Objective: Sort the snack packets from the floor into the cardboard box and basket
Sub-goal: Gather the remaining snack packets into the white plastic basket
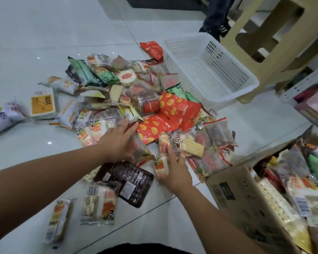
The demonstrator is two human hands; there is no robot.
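The cardboard box [233, 195] is cut off by the right and bottom edges. The stool [264, 33] and a standing person's legs [217, 15] are cut off at the top. Print on the snack packets [128, 92] is blurred and unreadable. My right hand [174, 171] covers one side of a white packet [161, 166]. Whether my fingers [170, 154] curl round it cannot be determined.

light: bright, even, from above | glare: small spots on floor [49, 143] | blur: packets [6, 116] at left, soft | edges: bowed
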